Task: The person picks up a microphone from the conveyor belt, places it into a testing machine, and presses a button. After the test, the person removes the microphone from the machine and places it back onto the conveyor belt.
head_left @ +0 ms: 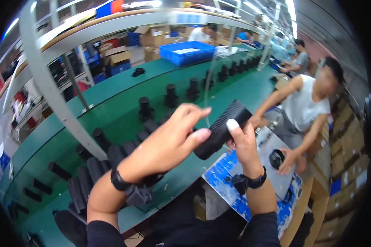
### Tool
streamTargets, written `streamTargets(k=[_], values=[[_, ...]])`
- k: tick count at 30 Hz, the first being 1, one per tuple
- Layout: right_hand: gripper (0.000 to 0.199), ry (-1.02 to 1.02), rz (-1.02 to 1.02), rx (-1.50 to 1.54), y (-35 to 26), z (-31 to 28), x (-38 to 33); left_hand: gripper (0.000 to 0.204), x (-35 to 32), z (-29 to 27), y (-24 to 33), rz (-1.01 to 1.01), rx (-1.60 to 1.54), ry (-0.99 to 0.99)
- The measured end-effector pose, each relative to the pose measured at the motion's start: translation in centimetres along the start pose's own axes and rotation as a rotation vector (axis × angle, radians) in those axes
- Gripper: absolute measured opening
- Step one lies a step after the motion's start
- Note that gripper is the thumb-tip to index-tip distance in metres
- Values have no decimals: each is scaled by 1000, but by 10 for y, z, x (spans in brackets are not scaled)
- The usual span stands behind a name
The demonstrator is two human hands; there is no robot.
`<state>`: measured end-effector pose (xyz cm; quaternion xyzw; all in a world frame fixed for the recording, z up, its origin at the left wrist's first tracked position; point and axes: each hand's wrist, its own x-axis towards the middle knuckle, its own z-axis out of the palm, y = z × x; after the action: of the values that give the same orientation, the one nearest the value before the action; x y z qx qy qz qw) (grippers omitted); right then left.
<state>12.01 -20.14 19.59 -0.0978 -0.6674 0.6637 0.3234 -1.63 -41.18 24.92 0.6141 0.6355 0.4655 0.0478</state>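
Observation:
A black cylinder with a ribbed band is held tilted in front of me, above the green bench. My right hand grips its right side, with a white cover on one digit. On the cylinder's left, my left hand has its thumb and index finger apart. Its thumb tip lies at the cylinder's side; whether it touches cannot be told. A thin clear strand hangs down near my left fingertips. Below my left forearm lie several black tubes, partly hidden by the arm.
Black parts stand in a row along the green bench. Behind them is a blue bin. At right, a co-worker handles a round black part over a grey board. A metal post rises at left.

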Motion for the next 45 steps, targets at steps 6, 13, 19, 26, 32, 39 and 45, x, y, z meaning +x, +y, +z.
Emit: streamTargets(k=[6, 13, 19, 26, 32, 39, 45], values=[[40, 207, 113, 194, -1, -75, -89, 52, -57, 140, -14, -192, -503, -201], [50, 389, 96, -3, 77, -108, -139, 56, -92, 272, -36, -595, -1144, -92], [57, 360, 217, 194, 105, -108, -150, 55, -109, 286, -52, -671, -961, -45], [58, 443, 141, -177, 111, -109, -126, 44, -112, 278, -19, 5, -284, 98], [67, 449, 150, -579, 108, -95, -104, 50, -89, 298, 22, 120, -19, -54], [72, 398, -51, -1018, 122, -86, -99, 51, -92, 298, 15, 8, 5, -20], [65, 29, -125, -1303, 132, -67, -118, 35, -49, 272, 23, 258, 109, -112]])
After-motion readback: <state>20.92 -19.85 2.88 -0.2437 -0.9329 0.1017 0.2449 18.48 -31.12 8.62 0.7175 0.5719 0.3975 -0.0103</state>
